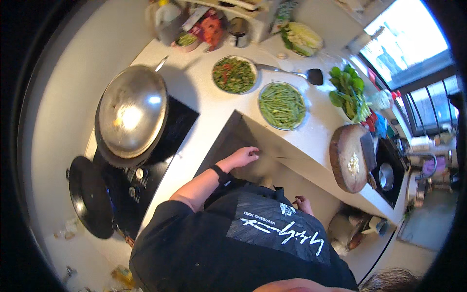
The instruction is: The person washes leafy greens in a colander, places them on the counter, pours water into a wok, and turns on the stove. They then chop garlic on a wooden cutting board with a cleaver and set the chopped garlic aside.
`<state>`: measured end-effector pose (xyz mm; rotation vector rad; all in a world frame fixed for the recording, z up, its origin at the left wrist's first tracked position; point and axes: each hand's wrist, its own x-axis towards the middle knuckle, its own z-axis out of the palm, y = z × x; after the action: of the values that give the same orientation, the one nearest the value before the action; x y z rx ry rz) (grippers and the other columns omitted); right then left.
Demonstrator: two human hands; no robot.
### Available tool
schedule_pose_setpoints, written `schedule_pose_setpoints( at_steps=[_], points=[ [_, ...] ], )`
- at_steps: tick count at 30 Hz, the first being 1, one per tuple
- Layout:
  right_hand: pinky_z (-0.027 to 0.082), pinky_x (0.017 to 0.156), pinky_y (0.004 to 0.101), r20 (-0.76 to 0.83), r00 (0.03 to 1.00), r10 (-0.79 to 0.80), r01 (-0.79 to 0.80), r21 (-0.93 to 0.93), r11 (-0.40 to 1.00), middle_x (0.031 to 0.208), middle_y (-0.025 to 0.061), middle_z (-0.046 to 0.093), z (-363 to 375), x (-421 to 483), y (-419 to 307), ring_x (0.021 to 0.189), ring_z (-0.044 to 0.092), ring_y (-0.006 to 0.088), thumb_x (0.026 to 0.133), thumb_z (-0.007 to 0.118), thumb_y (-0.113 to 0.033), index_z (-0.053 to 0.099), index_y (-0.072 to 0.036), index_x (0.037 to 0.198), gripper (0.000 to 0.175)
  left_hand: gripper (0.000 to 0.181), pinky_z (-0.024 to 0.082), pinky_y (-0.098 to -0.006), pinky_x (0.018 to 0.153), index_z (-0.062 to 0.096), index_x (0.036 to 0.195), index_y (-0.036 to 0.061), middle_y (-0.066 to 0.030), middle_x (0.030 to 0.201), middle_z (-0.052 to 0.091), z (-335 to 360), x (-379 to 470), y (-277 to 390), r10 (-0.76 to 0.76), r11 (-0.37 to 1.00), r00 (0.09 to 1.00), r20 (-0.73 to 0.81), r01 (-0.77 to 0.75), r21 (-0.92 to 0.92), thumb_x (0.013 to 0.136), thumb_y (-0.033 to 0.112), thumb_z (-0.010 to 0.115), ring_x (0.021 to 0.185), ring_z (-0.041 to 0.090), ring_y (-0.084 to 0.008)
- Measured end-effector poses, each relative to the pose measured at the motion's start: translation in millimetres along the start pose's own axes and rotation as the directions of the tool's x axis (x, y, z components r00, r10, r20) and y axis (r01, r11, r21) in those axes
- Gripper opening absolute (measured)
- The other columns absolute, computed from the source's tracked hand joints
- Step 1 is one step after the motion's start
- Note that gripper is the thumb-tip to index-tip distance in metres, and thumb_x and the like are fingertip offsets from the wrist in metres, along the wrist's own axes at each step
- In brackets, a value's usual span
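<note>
My left hand [249, 157], with a black band at its wrist, is in the air before my body, beside the counter's inner corner. Its fingers are loosely bent and it holds nothing visible. My right hand [303, 203] is low beside my black shirt, partly hidden, its fingers slightly spread around nothing visible. On the counter [215, 109] stand a plate of cut green beans [282, 106] and a bowl of chopped greens with red pieces [234, 75]. A wok with a domed metal lid [133, 111] sits on the black stove [178, 118].
A spatula [314, 76] lies behind the beans. Leafy greens [348, 91] and a napa cabbage [302, 38] are farther back. At right, a round wooden chopping board [343, 164] holds chopped garlic [353, 164] and a cleaver [368, 150]. A black pan [91, 197] is at left.
</note>
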<state>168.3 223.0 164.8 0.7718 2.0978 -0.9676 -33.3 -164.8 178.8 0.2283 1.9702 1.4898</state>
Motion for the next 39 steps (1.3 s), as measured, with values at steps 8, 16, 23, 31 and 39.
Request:
schedule_pose_setpoints(
  at_steps=[8, 16, 23, 31, 39],
  points=[
    [0.051, 0.072, 0.0332, -0.032, 0.995, 0.094, -0.090, 0.105, 0.990, 0.086, 0.0183, 0.067, -12.3, -25.5, 29.3, 0.079, 0.067, 0.0239, 0.089, 0.051, -0.014, 0.058, 0.007, 0.109, 0.029, 0.045, 0.049, -0.0329, 0.083, 0.055, 0.122, 0.0010, -0.0149, 0.101, 0.066, 8.1, 2.7, 11.0, -0.110, 0.993, 0.994, 0.025, 0.111, -0.030, 0.086, 0.026, 0.064, 0.093, 0.063, -0.0224],
    [0.051, 0.064, 0.0328, -0.065, 0.998, 0.005, 0.008, 0.201, 0.979, 0.081, 0.0171, 0.067, -19.3, -11.5, 106.2, 0.074, 0.066, 0.0234, 0.088, 0.051, -0.011, 0.061, 0.006, 0.103, 0.024, 0.045, 0.050, -0.0329, 0.078, 0.053, 0.124, 0.0030, -0.0126, 0.102, 0.064, 44.4, 1.9, 10.7, -0.014, 0.994, 1.000, 0.006, 0.013, 0.110, 0.088, 0.028, 0.062, 0.089, 0.061, -0.0207],
    [0.052, 0.065, 0.0345, -0.043, 0.998, 0.038, -0.025, 0.278, 0.960, 0.086, 0.0183, 0.066, -11.5, 19.6, 230.6, 0.075, 0.066, 0.0245, 0.088, 0.054, -0.009, 0.060, 0.007, 0.102, 0.022, 0.047, 0.051, -0.0310, 0.065, 0.051, 0.126, 0.0038, -0.0088, 0.096, 0.063, 104.6, 0.6, 50.1, -0.083, 0.993, 0.993, 0.080, 0.075, 0.093, 0.088, 0.030, 0.062, 0.077, 0.060, -0.0164],
    [0.052, 0.068, 0.0353, -0.030, 0.999, 0.030, -0.026, 0.140, 0.990, 0.090, 0.0203, 0.067, -60.1, 31.3, 253.6, 0.078, 0.067, 0.0264, 0.086, 0.057, -0.012, 0.062, 0.006, 0.104, 0.026, 0.048, 0.048, -0.0361, 0.085, 0.052, 0.125, 0.0036, -0.0163, 0.109, 0.063, 156.4, -6.6, 43.9, -0.092, 0.979, 0.995, 0.045, 0.082, 0.184, 0.087, 0.030, 0.061, 0.099, 0.060, -0.0277],
    [0.052, 0.069, 0.0354, 0.005, 0.997, -0.075, 0.075, 0.053, 0.996, 0.090, 0.0206, 0.067, -104.1, 51.0, 250.8, 0.078, 0.067, 0.0267, 0.085, 0.058, -0.012, 0.063, 0.006, 0.104, 0.027, 0.046, 0.048, -0.0372, 0.086, 0.053, 0.124, 0.0040, -0.0175, 0.112, 0.062, 187.2, -16.1, 47.1, -0.118, 0.952, 0.993, -0.020, 0.119, 0.284, 0.087, 0.030, 0.060, 0.100, 0.060, -0.0308]
  ],
)
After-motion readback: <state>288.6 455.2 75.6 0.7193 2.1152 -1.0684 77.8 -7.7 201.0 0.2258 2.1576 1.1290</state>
